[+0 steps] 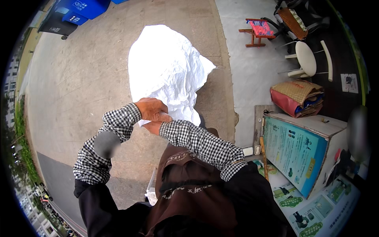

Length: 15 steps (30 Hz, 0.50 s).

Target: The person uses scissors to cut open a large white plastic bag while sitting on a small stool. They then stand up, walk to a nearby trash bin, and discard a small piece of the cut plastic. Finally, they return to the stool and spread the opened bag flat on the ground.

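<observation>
A large white sack (164, 59), crumpled down its right side, spreads out in front of me above the paving. My left hand (152, 109) is closed on its near edge, with the thumb lying along the white material. Just below and touching it, my right hand (153, 127) also grips the gathered edge; its fingers are mostly hidden by the sack and my left hand. Black-and-white checked sleeve covers reach to both wrists. What the sack contains, if anything, does not show.
Blue and dark wheeled bins (85, 10) stand at the far left. Along the right are a folding stool (260, 29), a white chair (306, 59), a woven-pattern bag (296, 96) and a box with a teal poster (292, 146). A wooden stick (263, 158) leans nearby.
</observation>
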Motion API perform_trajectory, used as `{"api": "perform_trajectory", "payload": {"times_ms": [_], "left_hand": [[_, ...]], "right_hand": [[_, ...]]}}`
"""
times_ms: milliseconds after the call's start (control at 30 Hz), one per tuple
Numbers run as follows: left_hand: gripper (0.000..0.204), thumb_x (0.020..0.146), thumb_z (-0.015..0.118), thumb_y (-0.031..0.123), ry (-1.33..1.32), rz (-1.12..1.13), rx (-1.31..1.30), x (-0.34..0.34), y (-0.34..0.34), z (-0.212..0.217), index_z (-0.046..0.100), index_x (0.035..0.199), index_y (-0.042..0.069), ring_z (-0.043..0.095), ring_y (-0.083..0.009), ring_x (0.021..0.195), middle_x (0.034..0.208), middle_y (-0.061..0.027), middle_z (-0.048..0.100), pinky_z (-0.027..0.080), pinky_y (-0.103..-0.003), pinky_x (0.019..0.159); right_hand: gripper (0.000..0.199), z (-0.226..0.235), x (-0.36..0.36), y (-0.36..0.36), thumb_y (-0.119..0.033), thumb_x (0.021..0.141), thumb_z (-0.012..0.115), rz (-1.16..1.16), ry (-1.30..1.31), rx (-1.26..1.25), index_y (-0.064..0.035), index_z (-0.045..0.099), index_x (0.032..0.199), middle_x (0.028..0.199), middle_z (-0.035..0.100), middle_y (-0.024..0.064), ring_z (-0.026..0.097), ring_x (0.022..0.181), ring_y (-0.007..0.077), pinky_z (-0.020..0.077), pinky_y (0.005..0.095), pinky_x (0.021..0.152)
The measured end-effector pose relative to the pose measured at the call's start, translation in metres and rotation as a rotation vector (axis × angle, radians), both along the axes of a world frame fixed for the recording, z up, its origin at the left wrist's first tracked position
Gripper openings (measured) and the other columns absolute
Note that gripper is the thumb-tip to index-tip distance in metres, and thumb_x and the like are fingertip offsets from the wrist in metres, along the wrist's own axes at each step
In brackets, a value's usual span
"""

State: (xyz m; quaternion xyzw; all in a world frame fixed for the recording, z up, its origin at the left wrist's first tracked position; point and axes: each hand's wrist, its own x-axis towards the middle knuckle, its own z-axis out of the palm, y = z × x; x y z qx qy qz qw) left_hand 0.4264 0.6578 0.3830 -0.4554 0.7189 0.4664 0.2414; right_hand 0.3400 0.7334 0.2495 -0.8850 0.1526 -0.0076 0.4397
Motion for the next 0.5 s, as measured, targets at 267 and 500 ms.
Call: {"api": "perform_trajectory", "payload": {"times_ms": [267, 500], "left_hand": [[0.026, 0.092, 0.063, 0.024, 0.288, 0.486, -0.159, 0.028, 0.049, -0.038, 0.068, 0.097, -0.001, 0.062, -0.0197, 0.075, 0.084, -0.0102, 0.069, 0.051, -0.034, 0.074], [0.025, 0.096, 0.062, 0.030, 0.678, 1.300, -0.529, 0.059, 0.051, -0.018, 0.066, 0.090, 0.006, 0.055, -0.0074, 0.072, 0.079, 0.0021, 0.063, 0.045, -0.024, 0.067]], "right_hand": [[0.045, 0.023, 0.006, 0.011, -0.026, 0.097, 0.044, -0.025, 0.053, -0.015, -0.0074, 0.046, 0.138, 0.139, 0.048, 0.0208, 0.047, 0.130, 0.0333, 0.0364, 0.0445, 0.110], [0.045, 0.038, -0.003, 0.016, -0.021, 0.085, 0.063, -0.228, -0.144, 0.030, 0.0044, 0.053, 0.121, 0.121, 0.056, 0.0184, 0.054, 0.112, 0.0351, 0.0425, 0.0442, 0.099]]}}
